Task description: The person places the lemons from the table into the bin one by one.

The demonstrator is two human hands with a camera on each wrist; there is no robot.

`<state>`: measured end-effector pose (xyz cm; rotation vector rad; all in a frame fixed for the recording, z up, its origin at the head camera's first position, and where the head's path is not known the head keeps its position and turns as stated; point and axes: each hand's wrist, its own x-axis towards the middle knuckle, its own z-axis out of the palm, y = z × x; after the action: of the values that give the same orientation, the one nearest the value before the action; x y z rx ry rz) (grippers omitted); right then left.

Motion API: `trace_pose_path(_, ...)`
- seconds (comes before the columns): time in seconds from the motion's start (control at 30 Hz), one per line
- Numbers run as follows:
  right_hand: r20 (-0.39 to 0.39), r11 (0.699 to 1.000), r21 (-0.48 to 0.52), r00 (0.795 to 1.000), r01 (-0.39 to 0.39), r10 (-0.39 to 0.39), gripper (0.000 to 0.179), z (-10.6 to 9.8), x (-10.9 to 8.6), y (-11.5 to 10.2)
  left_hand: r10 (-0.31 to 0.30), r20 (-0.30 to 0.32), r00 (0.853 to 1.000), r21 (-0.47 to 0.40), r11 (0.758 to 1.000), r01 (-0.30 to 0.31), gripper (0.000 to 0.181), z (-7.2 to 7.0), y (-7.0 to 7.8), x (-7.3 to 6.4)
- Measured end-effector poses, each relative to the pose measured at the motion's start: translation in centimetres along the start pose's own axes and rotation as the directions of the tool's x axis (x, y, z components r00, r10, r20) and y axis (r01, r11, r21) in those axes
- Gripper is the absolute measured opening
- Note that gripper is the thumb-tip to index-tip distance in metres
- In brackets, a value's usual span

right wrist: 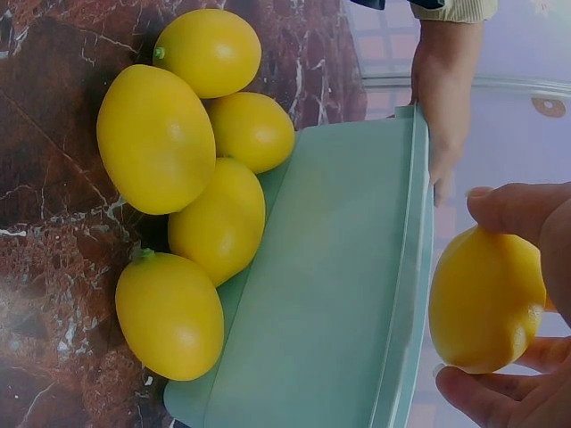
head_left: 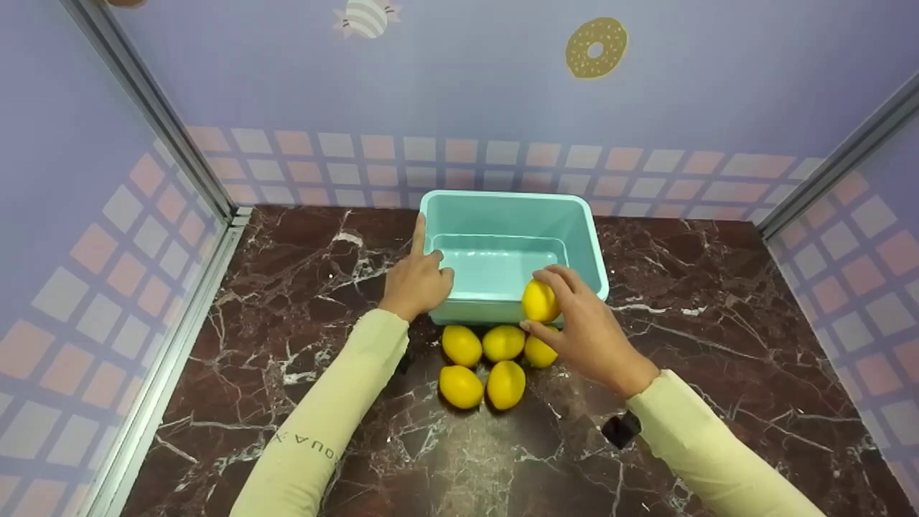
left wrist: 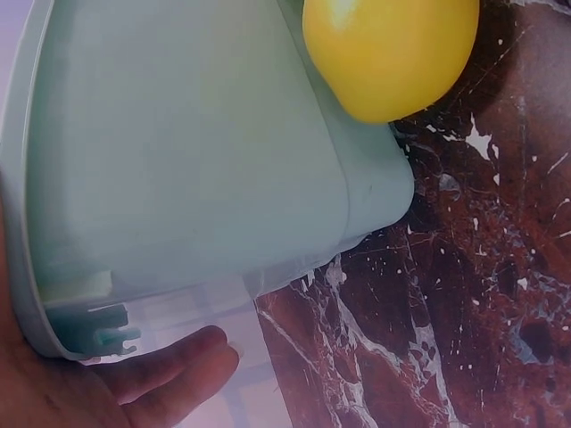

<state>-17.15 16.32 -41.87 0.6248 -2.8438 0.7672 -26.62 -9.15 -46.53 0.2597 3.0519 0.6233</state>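
Observation:
A light teal plastic bin [head_left: 517, 296] stands on the marbled table. My left hand [head_left: 420, 283] holds its left side at the front corner, the index finger stretched along the rim. In the left wrist view two fingers [left wrist: 183, 370] reach past the outside of the bin. My right hand [head_left: 589, 330] pinches a yellow lemon [head_left: 539, 301] between thumb and fingertips, over the bin's front rim near the right corner. The same held lemon [right wrist: 487, 300] shows above rim height in the right wrist view. Several more lemons [head_left: 462, 388] lie in two rows before the bin.
The dark red marbled table [head_left: 316, 287] spreads around the bin. Behind it rises a purple wall [head_left: 467, 86] with printed tiles and sweets, and metal-framed side panels stand left and right. One lemon [head_left: 540, 350] is partly covered by my right hand.

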Motion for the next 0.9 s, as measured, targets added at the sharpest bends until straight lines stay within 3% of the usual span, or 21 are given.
trace_pose_path(0.33,0.001,1.0,0.005,1.0,-0.008,0.008,0.064,-0.04,0.09,0.1,-0.022,-0.038,0.999,0.047,0.999,0.024,0.05,-0.04,-0.03,0.15)
trace_pose_path(0.57,0.011,0.999,0.018,0.999,-0.033,0.033,0.064,-0.14,0.22,0.09,-0.039,0.0,0.999,0.021,0.999,0.039,0.057,-0.07,-0.08,0.04)
trace_pose_path(0.9,-0.01,1.0,0.014,1.0,-0.002,0.002,0.065,-0.14,0.9,0.21,-0.038,0.018,0.999,-0.008,0.999,0.038,0.059,-0.03,-0.22,0.06)
